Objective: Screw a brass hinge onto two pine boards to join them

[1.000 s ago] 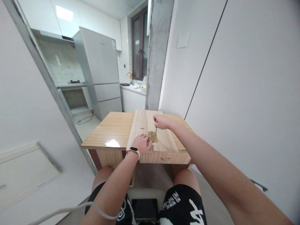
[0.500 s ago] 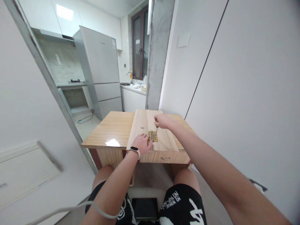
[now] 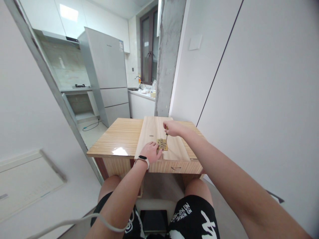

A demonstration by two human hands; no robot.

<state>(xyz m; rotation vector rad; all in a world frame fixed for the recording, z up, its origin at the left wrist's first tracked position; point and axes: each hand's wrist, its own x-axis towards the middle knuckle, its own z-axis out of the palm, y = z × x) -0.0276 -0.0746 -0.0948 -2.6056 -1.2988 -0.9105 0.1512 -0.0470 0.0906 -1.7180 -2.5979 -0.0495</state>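
Observation:
Two pale wooden boards lie side by side on the desk, and a brass hinge spans the seam between them. My right hand is closed around the handle of a screwdriver, whose shaft points down to the right leaf of the hinge. Beside the hinge, my left hand rests on the left board, fingers spread, with fingertips at the hinge's left and lower edges. A small dark piece lies on the left board.
The striped wooden desk has a front drawer with a handle. A pale cable crosses over my left forearm. Behind the desk stand a fridge and a sink counter. White wall panels rise on the right.
My right hand has shifted slightly and turned a little on the screwdriver handle, showing more of it. My left hand, the hinge and the boards look unmoved.

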